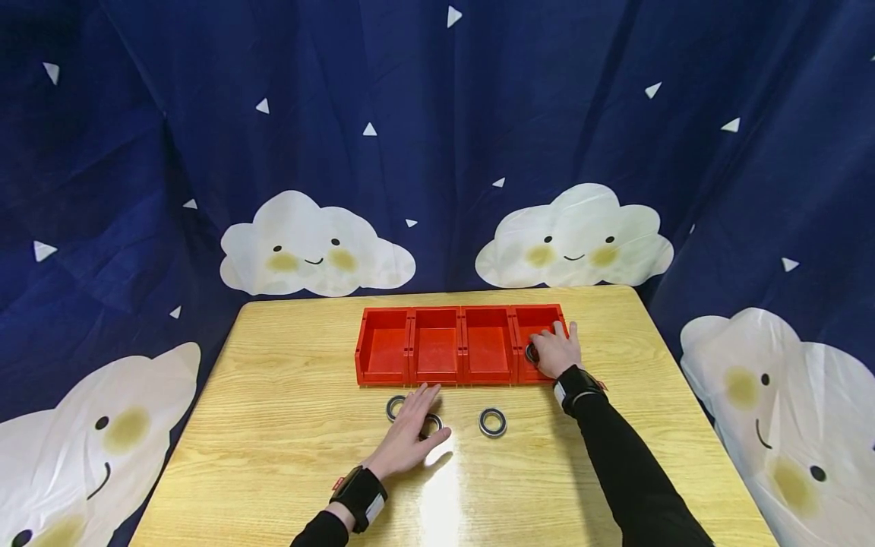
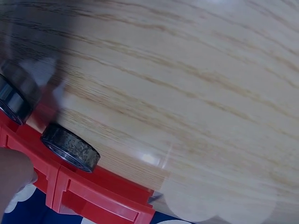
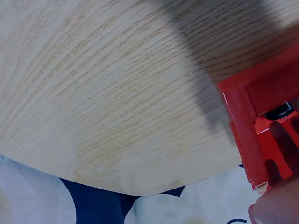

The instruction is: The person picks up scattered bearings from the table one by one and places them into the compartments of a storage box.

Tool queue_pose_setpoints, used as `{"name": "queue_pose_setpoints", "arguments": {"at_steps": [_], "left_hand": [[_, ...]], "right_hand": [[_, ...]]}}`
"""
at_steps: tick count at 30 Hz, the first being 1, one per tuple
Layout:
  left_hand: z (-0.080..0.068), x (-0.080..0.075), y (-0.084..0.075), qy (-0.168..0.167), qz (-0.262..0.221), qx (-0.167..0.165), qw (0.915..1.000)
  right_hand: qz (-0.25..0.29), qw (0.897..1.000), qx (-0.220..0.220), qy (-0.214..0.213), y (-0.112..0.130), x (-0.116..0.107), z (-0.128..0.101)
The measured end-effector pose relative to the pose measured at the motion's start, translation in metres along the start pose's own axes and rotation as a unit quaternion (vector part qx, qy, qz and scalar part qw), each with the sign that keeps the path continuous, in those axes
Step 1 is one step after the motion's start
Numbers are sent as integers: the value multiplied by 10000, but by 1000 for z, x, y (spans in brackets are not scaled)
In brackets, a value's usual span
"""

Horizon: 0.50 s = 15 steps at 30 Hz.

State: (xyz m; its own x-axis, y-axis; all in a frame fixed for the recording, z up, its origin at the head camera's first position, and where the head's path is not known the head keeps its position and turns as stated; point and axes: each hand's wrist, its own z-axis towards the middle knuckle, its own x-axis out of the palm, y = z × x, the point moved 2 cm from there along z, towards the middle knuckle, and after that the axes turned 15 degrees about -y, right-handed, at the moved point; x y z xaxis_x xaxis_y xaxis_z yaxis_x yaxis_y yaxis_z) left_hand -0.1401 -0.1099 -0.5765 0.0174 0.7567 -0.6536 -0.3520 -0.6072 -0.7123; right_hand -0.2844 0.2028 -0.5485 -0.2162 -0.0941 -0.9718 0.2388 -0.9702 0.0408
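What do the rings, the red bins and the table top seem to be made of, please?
The rings look like metal: grey, shiny rims, dark inner band, possibly bearings. The red bins look like moulded plastic: uniform colour, smooth matte walls. The table top shows pale wood grain under a glossy finish that reflects light; whether solid wood or laminate cannot be told.

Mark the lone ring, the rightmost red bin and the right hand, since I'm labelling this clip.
lone ring (image 1: 492, 422), head view, its metal band.
rightmost red bin (image 1: 540, 312), head view, far wall.
right hand (image 1: 555, 352), head view, back of hand.
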Motion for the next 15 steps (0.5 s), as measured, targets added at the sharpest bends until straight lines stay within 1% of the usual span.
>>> {"name": "queue_pose_setpoints", "arguments": {"at_steps": [3, 6, 8, 11, 13, 15], "left_hand": [[-1, -2, 1, -76, -53, -29, 10000], [-1, -3, 2, -128, -88, -73, 9999], [-1, -4, 3, -136, -91, -111, 9998], [0, -7, 4, -218, -46, -105, 9997], [1, -9, 5, -335, -3, -70, 9994], [3, -13, 6, -469, 71, -51, 9989]], "right_hand": [[206, 9994, 55, -267, 1, -1, -4], [441, 9958, 128, -793, 3, -3, -10], [624, 9904, 199, -1216, 5, -5, -15], [899, 9794, 253, -1789, 8, -9, -23], [1035, 9737, 259, -2015, 9, -11, -29], [1183, 9690, 252, -2153, 10, -14, -35]]}}
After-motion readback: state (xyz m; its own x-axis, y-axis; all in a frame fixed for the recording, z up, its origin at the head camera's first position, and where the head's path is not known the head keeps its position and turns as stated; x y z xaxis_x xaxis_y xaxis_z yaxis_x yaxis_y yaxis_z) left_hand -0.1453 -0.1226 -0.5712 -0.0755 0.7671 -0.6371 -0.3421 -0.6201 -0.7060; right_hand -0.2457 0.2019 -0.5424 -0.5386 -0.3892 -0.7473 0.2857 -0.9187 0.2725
